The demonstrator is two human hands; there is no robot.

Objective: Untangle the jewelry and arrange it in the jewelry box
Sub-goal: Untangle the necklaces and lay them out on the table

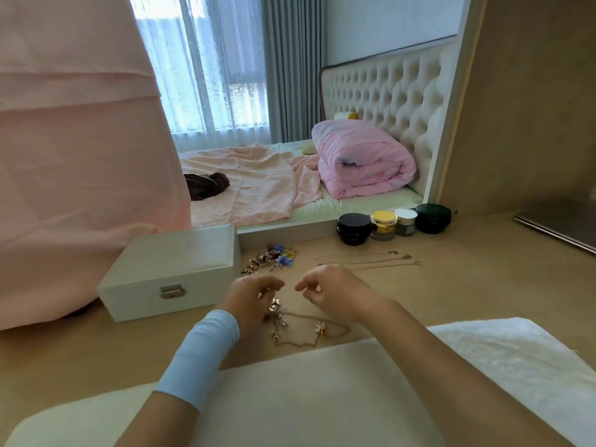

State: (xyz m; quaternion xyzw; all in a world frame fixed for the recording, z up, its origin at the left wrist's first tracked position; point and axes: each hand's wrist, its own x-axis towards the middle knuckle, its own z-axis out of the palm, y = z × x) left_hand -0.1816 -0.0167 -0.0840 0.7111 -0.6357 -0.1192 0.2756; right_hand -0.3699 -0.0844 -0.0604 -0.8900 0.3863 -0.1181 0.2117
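Note:
A tangle of thin gold chains with small charms (pixel 300 327) lies on the tan tabletop just in front of me. My left hand (pixel 254 298), with a light blue wristband, hovers over its left end, fingers curled, and charms hang from its fingertips. My right hand (pixel 329 290) is raised beside it with thumb and finger pinched together; a chain thin enough to be there does not show. The white jewelry box (pixel 174 272) stands shut at the left, its metal clasp facing me. A heap of earrings and charms (pixel 272 258) sits behind my hands. Thin necklaces (pixel 371 261) lie straightened to the right.
Several cosmetic jars (pixel 393 224) stand at the foot of a mirror that reflects a bed and window. Pink cloth (pixel 80 156) hangs over the left side. A white fluffy towel (pixel 322 398) covers the table's near edge. A silver laptop (pixel 558 230) lies far right.

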